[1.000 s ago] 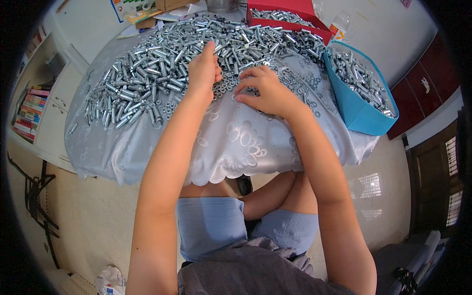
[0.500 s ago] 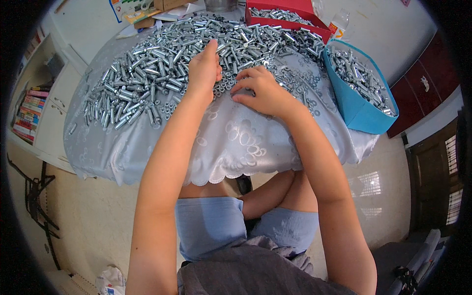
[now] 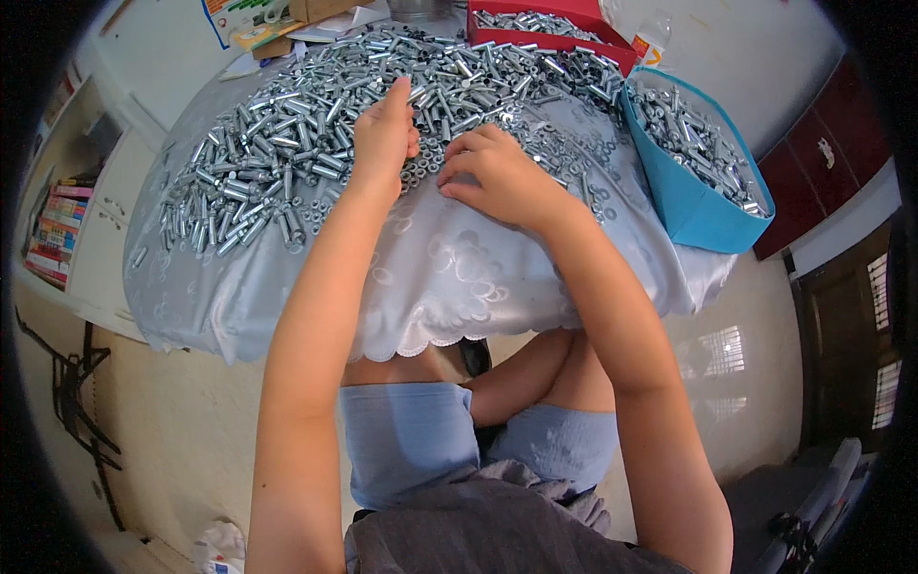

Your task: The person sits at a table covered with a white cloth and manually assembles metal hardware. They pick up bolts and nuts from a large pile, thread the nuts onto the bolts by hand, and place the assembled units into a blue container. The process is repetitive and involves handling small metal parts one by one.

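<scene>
A big heap of silver metal sleeve anchors (image 3: 277, 143) covers the far half of the round table. Along its near edge lie small hex nuts (image 3: 418, 172) and washers. My left hand (image 3: 381, 143) rests at the heap's near side, thumb pointing up and fingers curled in; whatever it may hold is hidden. Just right of it, my right hand (image 3: 497, 177) hovers over or touches the nuts, palm down. Its fingers are bent, with a gap between thumb and forefinger, and nothing shows in them.
A blue fabric bin (image 3: 712, 225) full of anchors stands at the table's right edge. Behind the heap are a red box (image 3: 612, 43) with more metal parts, a plastic bottle (image 3: 652, 40) and a metal pot (image 3: 421, 10). A pale satin tablecloth (image 3: 449, 273) hangs over the front edge.
Both hands have shifted slightly left relative to the view, keeping much the same pose. The view itself has moved a little. The heap looks the same.
</scene>
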Tool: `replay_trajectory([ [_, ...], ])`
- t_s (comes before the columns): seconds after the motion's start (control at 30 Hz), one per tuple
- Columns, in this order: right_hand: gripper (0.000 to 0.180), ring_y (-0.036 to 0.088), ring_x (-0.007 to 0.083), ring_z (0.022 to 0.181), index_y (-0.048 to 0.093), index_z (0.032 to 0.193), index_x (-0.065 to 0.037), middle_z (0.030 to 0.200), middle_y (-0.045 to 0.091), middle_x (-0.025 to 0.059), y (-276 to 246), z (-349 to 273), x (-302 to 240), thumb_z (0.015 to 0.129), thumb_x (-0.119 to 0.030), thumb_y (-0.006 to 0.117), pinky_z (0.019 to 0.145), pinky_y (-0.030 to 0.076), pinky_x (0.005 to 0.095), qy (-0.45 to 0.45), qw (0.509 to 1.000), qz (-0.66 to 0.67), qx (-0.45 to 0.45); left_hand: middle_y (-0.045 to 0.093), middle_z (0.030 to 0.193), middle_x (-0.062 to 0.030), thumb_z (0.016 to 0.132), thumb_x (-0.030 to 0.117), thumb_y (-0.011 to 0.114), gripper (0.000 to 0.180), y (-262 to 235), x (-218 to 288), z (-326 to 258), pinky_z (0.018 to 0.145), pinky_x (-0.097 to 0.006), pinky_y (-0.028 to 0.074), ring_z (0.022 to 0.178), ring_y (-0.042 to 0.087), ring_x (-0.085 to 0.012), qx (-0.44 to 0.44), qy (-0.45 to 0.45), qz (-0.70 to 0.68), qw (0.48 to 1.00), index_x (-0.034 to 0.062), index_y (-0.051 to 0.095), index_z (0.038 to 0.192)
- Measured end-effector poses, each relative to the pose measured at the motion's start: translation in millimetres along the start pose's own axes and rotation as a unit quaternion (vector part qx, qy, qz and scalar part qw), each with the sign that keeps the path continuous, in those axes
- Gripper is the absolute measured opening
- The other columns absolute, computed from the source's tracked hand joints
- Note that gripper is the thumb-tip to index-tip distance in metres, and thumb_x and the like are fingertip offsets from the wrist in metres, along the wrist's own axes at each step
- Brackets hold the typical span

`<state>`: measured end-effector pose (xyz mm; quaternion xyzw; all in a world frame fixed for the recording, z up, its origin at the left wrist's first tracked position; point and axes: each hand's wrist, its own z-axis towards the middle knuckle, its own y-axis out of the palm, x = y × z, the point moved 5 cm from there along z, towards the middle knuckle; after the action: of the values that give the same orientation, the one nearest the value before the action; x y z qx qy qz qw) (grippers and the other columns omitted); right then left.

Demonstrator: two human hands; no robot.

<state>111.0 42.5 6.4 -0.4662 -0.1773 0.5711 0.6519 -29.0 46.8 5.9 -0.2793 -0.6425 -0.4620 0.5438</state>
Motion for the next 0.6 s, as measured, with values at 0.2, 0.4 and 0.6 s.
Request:
replay_trajectory([
  [0.2, 0.012, 0.053, 0.0285, 0.081, 0.06, 0.08, -0.002, 0.081, 0.059, 0.0126, -3, 6, 9, 0.077, -0.014, 0.056, 0.077, 0.041, 0.0356, 0.015, 0.996, 0.015, 0.081, 0.038, 0.053, 0.0038, 0.08, 0.039, 0.058, 0.036, -4, -5, 4, 0.038, -0.021, 0.029, 0.044, 0.037, -0.0061, -0.016, -0.004, 0.002, 1.0, 0.0102, 0.044, 0.062],
  [0.4, 0.019, 0.051, 0.0118, 0.065, 0.054, 0.086, 0.0, 0.071, 0.054, 0.0053, -14, 5, 20, 0.088, -0.017, 0.048, 0.062, 0.043, 0.0259, 0.19, 0.928, 0.281, 0.151, 0.032, 0.054, 0.0055, 0.08, 0.038, 0.058, 0.037, 3, -6, -2, 0.041, -0.021, 0.027, 0.047, 0.035, -0.0063, -0.043, -0.039, 0.048, 0.997, 0.0162, 0.036, 0.06],
  [0.6, 0.024, 0.05, 0.0083, 0.058, 0.053, 0.081, 0.001, 0.067, 0.053, 0.0026, -20, 5, 36, 0.089, -0.022, 0.049, 0.051, 0.04, 0.0219, 0.225, 0.878, 0.373, 0.201, 0.029, 0.051, 0.0064, 0.08, 0.04, 0.057, 0.039, 14, -9, -9, 0.042, -0.022, 0.026, 0.046, 0.034, -0.0065, -0.11, -0.063, 0.075, 0.989, 0.0171, 0.033, 0.059],
])
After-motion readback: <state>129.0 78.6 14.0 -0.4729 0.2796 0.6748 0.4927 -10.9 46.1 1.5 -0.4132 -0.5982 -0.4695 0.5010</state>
